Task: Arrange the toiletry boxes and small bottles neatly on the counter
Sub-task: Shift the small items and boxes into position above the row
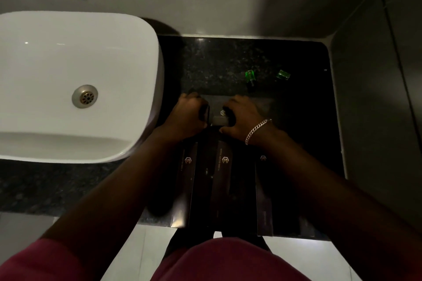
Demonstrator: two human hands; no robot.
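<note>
A dark speckled stone counter [228, 57] is lying under both hands, with a white rounded ceramic basin [75, 84] sitting just beyond the left hand's outer side. Long black cardboard toiletry boxes [225, 180] with small gold logos are lying side by side nearer the person than the hands, beneath the forearms. The left hand [187, 118] and the right hand [242, 118], wearing a silver chain bracelet [257, 130], are both gripping a small black box [217, 112] between them. Two small green bottles [250, 75] are lying beyond the right hand, well apart from it.
</note>
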